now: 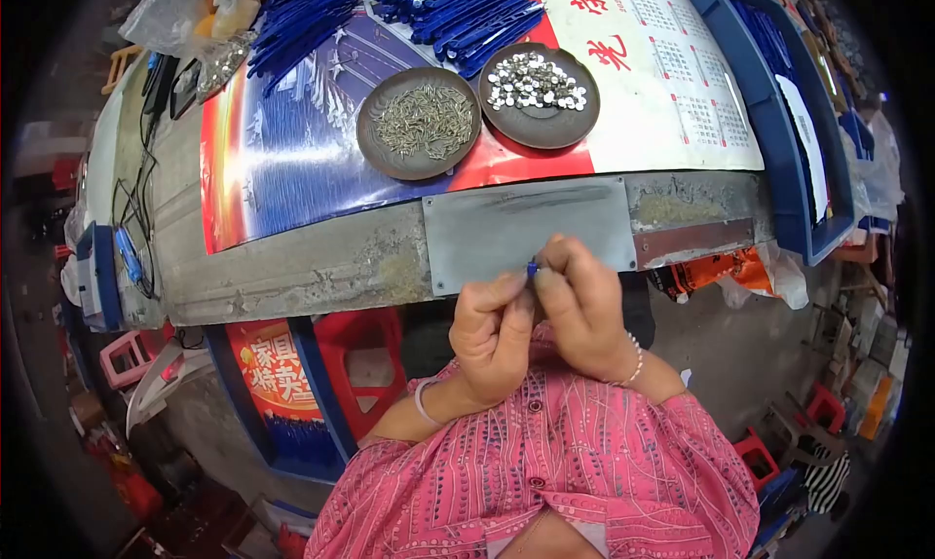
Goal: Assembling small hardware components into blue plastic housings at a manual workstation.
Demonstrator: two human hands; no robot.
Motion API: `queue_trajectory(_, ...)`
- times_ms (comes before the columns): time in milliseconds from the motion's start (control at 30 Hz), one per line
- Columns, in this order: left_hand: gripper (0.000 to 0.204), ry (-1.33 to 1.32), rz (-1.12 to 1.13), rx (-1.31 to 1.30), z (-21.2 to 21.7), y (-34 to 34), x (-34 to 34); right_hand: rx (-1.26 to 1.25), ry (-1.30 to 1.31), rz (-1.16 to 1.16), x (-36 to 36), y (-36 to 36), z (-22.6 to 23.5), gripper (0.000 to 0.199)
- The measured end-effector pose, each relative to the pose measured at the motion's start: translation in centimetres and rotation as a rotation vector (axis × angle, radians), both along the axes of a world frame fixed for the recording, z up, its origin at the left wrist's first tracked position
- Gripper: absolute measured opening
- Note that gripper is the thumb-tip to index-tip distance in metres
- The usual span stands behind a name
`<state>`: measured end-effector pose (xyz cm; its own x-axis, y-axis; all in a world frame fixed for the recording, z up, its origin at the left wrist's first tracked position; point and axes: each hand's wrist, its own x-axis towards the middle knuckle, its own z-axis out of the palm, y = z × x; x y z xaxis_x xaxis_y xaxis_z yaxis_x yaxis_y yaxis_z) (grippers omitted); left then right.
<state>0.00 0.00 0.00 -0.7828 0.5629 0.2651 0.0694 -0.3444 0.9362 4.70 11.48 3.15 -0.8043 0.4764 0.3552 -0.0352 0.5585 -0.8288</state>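
Observation:
My left hand [492,333] and my right hand [588,311] meet just in front of the table edge, fingers closed. A small dark-blue piece [532,268] shows between their fingertips; most of it is hidden, so its kind cannot be told. Both hands seem to pinch it. Beyond them a grey metal plate [531,230] is fixed to the table edge. Farther back stand a brown dish [368,150] of small thin metal pins and a brown dish [545,142] of small round silvery pieces. Piles of long blue strips [458,23] lie behind the dishes.
A printed poster [312,194] covers much of the table [321,286]. At the right stands a blue tray [794,160] with more blue strips. A black cable [146,169] runs along the left. Below the edge are a blue bin [341,432] and a red stool [365,330].

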Motion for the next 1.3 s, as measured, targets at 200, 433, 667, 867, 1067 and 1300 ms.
queue_trajectory(200, 0.023, -0.055, 0.079, 0.014, 0.4, 1.0, -0.2, -0.031, 0.224, 0.069, -1.0, 0.5, -1.3, 0.013)
queue_trajectory(433, 0.025, -0.073, 0.015, 0.005, 0.2, 0.3, 0.0, 0.12, 0.209, -0.03, -1.2, -0.4, -1.5, 0.017)
queue_trajectory(667, 0.021, -0.111, 0.055, -0.007, -0.6, 0.4, 0.2, 0.18, 0.137, -0.127, -1.2, -1.1, -1.9, 0.014)
queue_trajectory(867, 0.022, -0.174, 0.009, 0.08, -0.4, 0.4, 0.0, -0.613, 0.021, 0.055, -1.1, 0.3, -0.5, 0.013)
queue_trajectory(1067, 0.032, -0.1, -0.018, -0.009, 0.4, 0.4, -0.4, -0.167, 0.118, 0.167, -2.0, 1.1, -1.0, 0.019)
queue_trajectory(1300, 0.026, -0.161, 0.059, 0.047, 0.5, -0.3, -0.1, -0.159, 0.074, 0.053, -2.0, -0.8, -0.1, 0.012)
